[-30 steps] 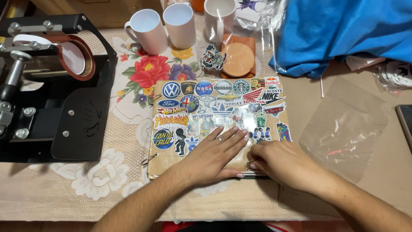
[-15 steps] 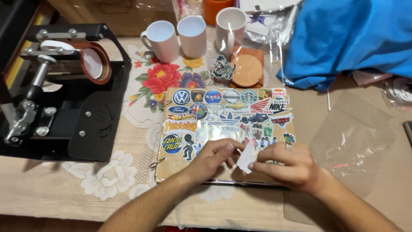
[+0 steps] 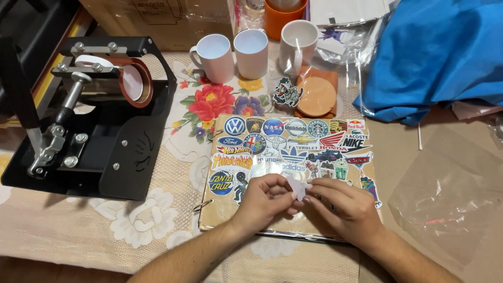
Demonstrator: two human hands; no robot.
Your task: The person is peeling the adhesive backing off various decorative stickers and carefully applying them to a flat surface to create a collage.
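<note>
Over the sticker sheet (image 3: pixel 293 152), both hands' fingers (image 3: pixel 301 195) pinch a small white sticker (image 3: pixel 297 186).

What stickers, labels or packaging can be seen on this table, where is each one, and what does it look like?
Sticker-covered board: middle, rectangular, many colourful logo stickers.
Small white sticker: pinched between left hand and right hand.
Cartoon sticker: beside the round orange coaster.
Clear plastic bag: right, flat, empty-looking.
Cardboard box: top, brown.
</note>
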